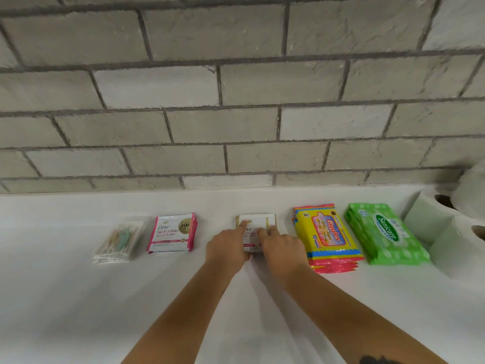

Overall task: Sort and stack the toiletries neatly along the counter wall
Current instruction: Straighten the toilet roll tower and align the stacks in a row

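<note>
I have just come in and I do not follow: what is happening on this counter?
A person is arranging toiletries in a row on a white counter, near the brick wall. Both the left hand and the right hand rest on a stack of white Dove sachets, squaring it up. To its left lie pink Dove sachets and cotton swabs; to its right, Giggles wipes, Sanicare wipes and toilet paper rolls.

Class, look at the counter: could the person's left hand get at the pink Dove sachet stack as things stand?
Probably yes. The left hand rests on the white sachets, and only bare counter shows between it and the pink stack. It would have to let go first.
</note>
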Available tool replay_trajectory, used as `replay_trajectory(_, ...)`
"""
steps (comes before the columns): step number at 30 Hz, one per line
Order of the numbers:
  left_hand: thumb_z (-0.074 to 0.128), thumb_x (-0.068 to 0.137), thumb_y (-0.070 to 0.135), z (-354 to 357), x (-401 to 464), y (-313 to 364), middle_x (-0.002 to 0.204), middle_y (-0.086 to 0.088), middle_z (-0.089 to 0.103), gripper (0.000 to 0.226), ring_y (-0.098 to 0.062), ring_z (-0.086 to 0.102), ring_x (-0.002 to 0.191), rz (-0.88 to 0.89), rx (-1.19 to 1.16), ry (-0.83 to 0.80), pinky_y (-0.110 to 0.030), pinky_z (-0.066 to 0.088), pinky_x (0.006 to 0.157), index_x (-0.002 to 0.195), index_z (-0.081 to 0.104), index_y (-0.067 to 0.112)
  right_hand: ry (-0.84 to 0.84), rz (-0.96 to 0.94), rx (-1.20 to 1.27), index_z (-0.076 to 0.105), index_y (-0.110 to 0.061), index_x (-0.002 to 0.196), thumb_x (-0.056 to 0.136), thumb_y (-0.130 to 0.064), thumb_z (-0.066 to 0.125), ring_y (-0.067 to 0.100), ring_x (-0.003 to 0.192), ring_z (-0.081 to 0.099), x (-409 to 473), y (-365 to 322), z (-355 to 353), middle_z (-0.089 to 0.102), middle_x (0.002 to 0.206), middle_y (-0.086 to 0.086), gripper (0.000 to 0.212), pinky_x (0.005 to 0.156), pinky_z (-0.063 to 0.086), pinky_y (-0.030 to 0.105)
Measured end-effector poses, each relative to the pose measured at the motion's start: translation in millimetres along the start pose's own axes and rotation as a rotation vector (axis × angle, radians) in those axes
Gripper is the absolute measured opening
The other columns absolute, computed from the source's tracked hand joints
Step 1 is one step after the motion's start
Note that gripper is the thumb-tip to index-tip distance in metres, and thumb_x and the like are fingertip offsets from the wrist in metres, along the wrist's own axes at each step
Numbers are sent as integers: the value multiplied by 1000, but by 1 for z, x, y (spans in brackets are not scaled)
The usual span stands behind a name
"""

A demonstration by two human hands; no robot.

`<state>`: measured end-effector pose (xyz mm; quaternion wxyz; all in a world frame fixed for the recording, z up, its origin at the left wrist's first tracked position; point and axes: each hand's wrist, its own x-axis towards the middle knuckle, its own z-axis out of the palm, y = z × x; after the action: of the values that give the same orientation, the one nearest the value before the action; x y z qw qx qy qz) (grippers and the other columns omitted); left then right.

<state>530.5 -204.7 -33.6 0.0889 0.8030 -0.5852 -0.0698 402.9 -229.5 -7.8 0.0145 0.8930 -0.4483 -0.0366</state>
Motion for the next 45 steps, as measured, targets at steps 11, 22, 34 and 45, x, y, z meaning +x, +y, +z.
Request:
replay_trajectory(11, 60, 85, 38, 0, 6, 0, 119, -5, 59, 76, -25, 56, 111, -6, -24, 6, -34, 46, 86, 148, 17, 37, -56, 21, -24, 28, -13, 139, 96, -29, 45, 30, 107, 59, 9, 1, -5, 43, 134, 14, 49, 74, 46, 34)
replay_trajectory(22, 78, 67, 47, -6, -3, -10, 119, -4, 60, 115, -24, 57, 111, -70, -194, -74, -34, 49, 83, 150, 1, 25, -59, 38, 33, 17, -16, 145, 93, -25, 51, 30, 109, 59, 0, 0, -5, 19, 154, 10, 63, 79, 48, 33)
replay_trajectory(34, 51, 91, 17, -59, -33, -87, 128, -5, 59, 38, -24, 56, 116, -321, -495, 386, -29, 40, 97, 130, 51, 16, 32, 26, 663, 38, -37, 138, 84, -26, 53, 21, 107, 60, 1, -64, -24, 62, 122, -1, 57, 90, 49, 32)
replay_trajectory(45, 44, 91, 13, -60, -3, -131, 122, -21, 53, 36, -33, 50, 103, -519, -473, 65, -30, 33, 76, 124, 42, -2, -369, 91, 1490, 34, -19, 134, 86, -2, 49, 21, 54, 53, 33, -116, -16, 55, 117, 8, 54, 53, 47, 28)
